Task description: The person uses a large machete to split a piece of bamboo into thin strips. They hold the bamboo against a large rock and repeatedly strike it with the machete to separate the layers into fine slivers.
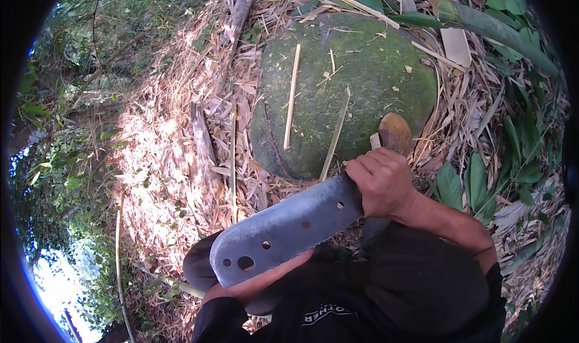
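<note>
My right hand (384, 180) is closed around the handle of a machete (283, 225). The rounded wooden handle end (395, 133) sticks out above my fist, over the near right part of a mossy boulder (368, 59). The broad grey blade points to the lower left across my lap, with several round holes and a finely toothed lower edge. My left forearm (256, 285) passes beneath the blade; the left hand itself is hidden. On the boulder lie a pale split bamboo strip (292, 95), a greener strip (336, 132) near the machete, and small chips.
Dry leaves and bamboo shavings (163, 138) cover the ground around the boulder. A thick green bamboo pole (494, 30) lies at the upper right, among green leaves (476, 180). Dead wood (202, 135) and a thin upright strip (234, 162) lie left of the boulder. Undergrowth fills the far left.
</note>
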A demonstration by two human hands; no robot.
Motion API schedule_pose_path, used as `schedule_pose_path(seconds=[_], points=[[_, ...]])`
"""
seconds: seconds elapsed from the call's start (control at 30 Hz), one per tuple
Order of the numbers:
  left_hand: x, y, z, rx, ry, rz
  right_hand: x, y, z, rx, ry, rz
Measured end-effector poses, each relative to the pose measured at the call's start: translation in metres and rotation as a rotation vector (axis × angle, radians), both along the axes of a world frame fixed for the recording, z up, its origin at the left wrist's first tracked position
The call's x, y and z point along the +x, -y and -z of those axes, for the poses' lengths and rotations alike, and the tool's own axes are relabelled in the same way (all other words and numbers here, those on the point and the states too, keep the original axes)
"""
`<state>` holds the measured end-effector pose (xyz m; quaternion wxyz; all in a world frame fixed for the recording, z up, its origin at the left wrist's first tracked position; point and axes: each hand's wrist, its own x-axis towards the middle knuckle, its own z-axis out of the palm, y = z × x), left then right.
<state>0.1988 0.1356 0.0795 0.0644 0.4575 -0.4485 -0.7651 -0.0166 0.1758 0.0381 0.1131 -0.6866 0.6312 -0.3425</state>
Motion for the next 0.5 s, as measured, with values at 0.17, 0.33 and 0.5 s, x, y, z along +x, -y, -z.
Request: schedule_pose_path(seconds=[0.17,0.33,0.5], points=[[-0.012,-0.018,-0.027,-0.039,0.170,0.127,-0.049,0.014,0.007,0.246,0.002,0.438],[-0.010,-0.017,-0.025,-0.052,-0.025,0.010,-0.086,-0.010,0.025,0.441,0.287,0.735],[-0.006,-0.003,0.012,-0.107,-0.098,-0.107,-0.061,-0.021,0.026,0.211,0.232,0.486]])
